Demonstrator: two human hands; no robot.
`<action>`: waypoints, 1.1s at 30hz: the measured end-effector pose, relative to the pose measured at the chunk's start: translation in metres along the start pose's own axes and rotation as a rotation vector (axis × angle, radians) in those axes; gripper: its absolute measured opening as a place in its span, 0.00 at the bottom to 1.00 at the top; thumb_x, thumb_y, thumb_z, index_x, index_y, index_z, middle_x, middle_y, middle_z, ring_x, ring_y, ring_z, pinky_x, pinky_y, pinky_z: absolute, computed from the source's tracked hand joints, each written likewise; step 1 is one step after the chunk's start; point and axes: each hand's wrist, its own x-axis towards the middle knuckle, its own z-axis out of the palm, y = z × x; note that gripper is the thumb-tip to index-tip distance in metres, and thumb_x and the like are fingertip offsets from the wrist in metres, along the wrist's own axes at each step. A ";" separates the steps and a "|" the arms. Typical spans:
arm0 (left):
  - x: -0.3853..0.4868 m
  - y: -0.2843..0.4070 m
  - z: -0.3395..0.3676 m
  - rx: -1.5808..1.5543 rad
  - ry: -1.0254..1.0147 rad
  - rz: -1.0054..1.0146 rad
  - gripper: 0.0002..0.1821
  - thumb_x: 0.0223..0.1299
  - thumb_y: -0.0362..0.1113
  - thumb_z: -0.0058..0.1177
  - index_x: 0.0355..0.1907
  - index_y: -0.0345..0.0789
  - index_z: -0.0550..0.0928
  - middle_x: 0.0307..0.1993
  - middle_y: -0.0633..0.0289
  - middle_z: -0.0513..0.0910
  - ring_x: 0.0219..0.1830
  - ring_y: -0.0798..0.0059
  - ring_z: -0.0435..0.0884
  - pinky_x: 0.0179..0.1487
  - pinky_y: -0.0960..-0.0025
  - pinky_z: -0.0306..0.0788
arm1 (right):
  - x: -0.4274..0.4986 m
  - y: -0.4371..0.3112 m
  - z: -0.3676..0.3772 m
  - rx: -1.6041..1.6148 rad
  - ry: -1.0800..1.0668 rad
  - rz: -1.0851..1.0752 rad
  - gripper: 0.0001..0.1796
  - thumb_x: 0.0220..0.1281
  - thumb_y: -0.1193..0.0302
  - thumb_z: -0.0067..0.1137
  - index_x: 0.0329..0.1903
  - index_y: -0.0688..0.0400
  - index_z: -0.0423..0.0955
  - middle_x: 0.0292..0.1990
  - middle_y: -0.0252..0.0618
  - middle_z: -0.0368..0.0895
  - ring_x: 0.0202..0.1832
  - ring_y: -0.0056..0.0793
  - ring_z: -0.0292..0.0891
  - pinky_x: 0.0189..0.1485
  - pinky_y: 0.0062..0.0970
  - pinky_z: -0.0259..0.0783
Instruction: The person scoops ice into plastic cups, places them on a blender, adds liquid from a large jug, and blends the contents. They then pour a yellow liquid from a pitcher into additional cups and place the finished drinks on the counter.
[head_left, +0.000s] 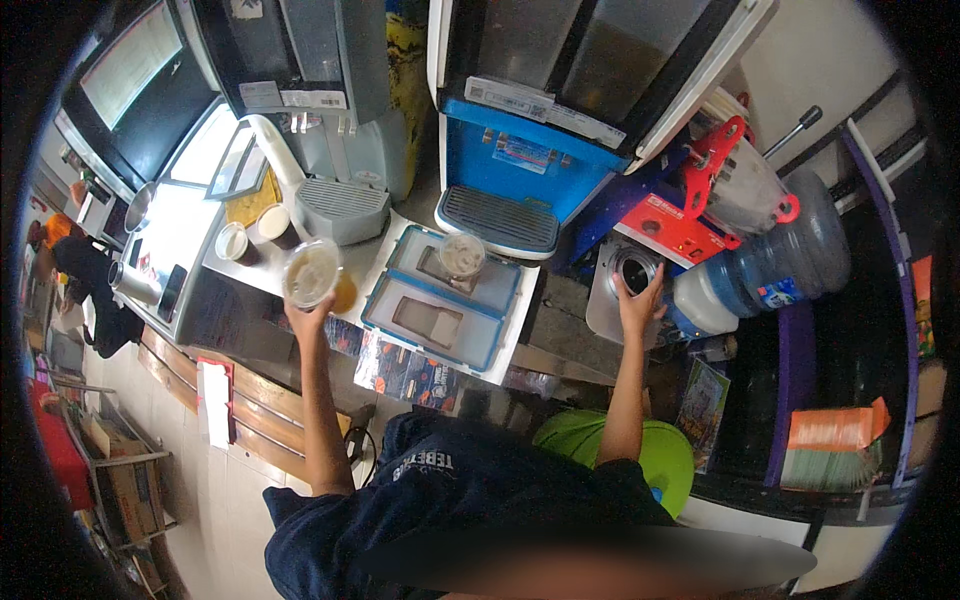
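My left hand grips a clear plastic cup that holds a pale drink, with amber liquid showing lower down. Over on the right, my right hand has thumb and fingers spread around the round dark opening of a cup sealing machine with a red panel. Whether those fingers press on the metal ring cannot be told. Another clear cup stands on a blue-edged translucent plastic case between my hands. Two cups of dark drink, one lidded cup and one white-topped cup, stand left of my left hand.
A blue drink dispenser with a drip tray rises behind the case, and a grey dispenser stands to its left. A large water bottle lies beside the sealer. A green plastic stool and a wooden bench are below.
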 end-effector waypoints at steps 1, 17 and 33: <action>0.000 -0.002 -0.013 0.080 0.024 0.138 0.41 0.41 0.32 0.71 0.62 0.30 0.69 0.55 0.56 0.76 0.56 0.67 0.75 0.63 0.67 0.65 | 0.000 0.002 0.003 -0.035 0.005 -0.031 0.56 0.49 0.38 0.62 0.75 0.50 0.47 0.73 0.44 0.52 0.76 0.44 0.45 0.67 0.70 0.28; -0.033 -0.018 -0.117 0.005 0.364 0.043 0.44 0.35 0.31 0.76 0.61 0.34 0.69 0.54 0.60 0.76 0.58 0.69 0.74 0.63 0.67 0.66 | -0.053 -0.145 0.032 0.097 0.317 -0.499 0.31 0.59 0.54 0.63 0.60 0.59 0.70 0.62 0.52 0.68 0.66 0.49 0.60 0.66 0.54 0.54; -0.043 -0.030 -0.134 -0.141 0.360 -0.210 0.36 0.46 0.36 0.72 0.60 0.31 0.72 0.55 0.58 0.78 0.57 0.69 0.76 0.62 0.67 0.66 | -0.234 -0.421 0.229 0.239 -0.869 -0.978 0.58 0.36 0.62 0.76 0.71 0.54 0.49 0.57 0.60 0.66 0.61 0.58 0.62 0.66 0.48 0.58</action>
